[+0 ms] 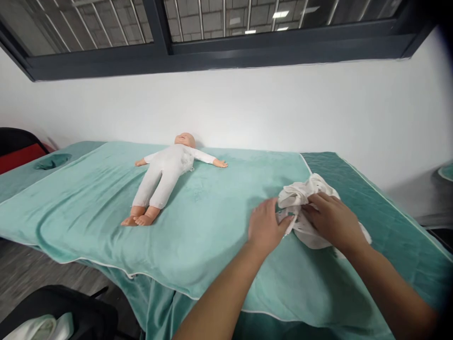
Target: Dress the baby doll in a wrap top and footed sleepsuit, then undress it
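A crumpled white garment [311, 236], soft and thin with small dark marks, is bunched up at the right part of the bed. My left hand [267, 225] grips its left edge between thumb and fingers. From the other side, my right hand [332, 219] has its fingers curled into the folds. The garment's exact shape is lost in the bunching. Further left lies a baby doll [166, 167] on its back, arms spread, with a white body and bare feet toward me. Neither hand touches the doll.
A light green sheet [219, 226] covers the bed, with a darker green quilted cover [354, 189] at the right. The white wall [247, 108] and a barred window stand behind. A black chair [71, 307] holding folded cloth is at the lower left.
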Action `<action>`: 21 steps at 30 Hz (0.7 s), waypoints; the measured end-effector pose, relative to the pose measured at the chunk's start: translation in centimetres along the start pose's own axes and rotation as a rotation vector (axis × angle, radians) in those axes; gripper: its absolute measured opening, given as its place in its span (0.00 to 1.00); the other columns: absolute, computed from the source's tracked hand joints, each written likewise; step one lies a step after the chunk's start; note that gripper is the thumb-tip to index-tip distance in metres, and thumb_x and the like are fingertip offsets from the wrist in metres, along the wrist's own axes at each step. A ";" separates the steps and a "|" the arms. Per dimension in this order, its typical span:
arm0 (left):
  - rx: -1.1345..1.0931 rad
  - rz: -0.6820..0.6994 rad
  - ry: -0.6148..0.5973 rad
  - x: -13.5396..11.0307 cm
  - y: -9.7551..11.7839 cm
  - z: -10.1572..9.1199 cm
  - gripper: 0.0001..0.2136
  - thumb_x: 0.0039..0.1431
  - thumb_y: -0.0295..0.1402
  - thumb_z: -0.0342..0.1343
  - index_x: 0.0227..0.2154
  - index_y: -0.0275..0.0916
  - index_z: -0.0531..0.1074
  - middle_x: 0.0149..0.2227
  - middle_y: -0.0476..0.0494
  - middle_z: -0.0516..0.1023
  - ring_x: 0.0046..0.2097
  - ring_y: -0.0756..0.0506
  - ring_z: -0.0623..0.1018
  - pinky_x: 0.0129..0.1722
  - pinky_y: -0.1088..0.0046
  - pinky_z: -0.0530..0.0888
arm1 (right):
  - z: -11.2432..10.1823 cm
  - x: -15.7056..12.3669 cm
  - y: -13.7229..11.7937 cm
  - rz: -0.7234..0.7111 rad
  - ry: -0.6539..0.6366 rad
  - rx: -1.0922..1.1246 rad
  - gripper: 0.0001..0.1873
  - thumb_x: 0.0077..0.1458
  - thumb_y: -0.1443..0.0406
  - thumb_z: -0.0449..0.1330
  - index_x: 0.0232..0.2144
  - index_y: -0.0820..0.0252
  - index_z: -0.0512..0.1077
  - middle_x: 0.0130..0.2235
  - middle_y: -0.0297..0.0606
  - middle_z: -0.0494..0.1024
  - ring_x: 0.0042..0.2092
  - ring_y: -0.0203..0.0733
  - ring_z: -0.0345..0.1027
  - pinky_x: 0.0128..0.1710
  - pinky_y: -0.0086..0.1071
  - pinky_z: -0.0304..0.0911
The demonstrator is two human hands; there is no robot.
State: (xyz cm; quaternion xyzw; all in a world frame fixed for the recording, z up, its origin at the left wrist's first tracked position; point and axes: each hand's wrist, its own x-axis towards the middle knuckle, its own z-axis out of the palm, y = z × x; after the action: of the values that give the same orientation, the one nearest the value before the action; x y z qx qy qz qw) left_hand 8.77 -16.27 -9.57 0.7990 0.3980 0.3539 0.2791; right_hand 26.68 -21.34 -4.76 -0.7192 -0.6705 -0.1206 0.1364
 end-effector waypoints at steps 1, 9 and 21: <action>-0.059 -0.023 0.048 0.0 0.0 -0.1 0.27 0.61 0.48 0.54 0.58 0.41 0.60 0.55 0.35 0.72 0.57 0.37 0.71 0.55 0.56 0.67 | -0.7 0.3 -1.3 -0.053 0.026 0.071 0.10 0.64 0.62 0.52 0.30 0.58 0.67 0.37 0.42 0.74 0.40 0.47 0.67 0.38 0.37 0.58; -0.541 -0.248 0.556 -0.2 -0.7 -0.9 0.12 0.65 0.37 0.51 0.49 0.40 0.66 0.48 0.40 0.73 0.51 0.44 0.73 0.52 0.65 0.69 | 1.2 2.8 -8.9 0.058 0.177 0.915 0.07 0.62 0.59 0.56 0.35 0.55 0.70 0.39 0.34 0.76 0.41 0.40 0.70 0.43 0.34 0.63; -1.021 -0.445 0.635 0.8 -1.2 -1.5 0.10 0.63 0.37 0.51 0.43 0.39 0.71 0.44 0.45 0.78 0.45 0.47 0.76 0.46 0.71 0.72 | 6.0 0.3 -7.5 -0.026 0.216 0.922 0.14 0.55 0.61 0.63 0.44 0.54 0.67 0.55 0.42 0.70 0.58 0.46 0.63 0.60 0.45 0.56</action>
State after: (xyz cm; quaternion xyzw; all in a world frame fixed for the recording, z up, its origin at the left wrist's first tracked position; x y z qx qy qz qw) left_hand 7.42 -14.73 -9.32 0.3198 0.3990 0.6520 0.5598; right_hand 19.17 -18.40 -10.01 -0.5587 -0.6449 0.1137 0.5090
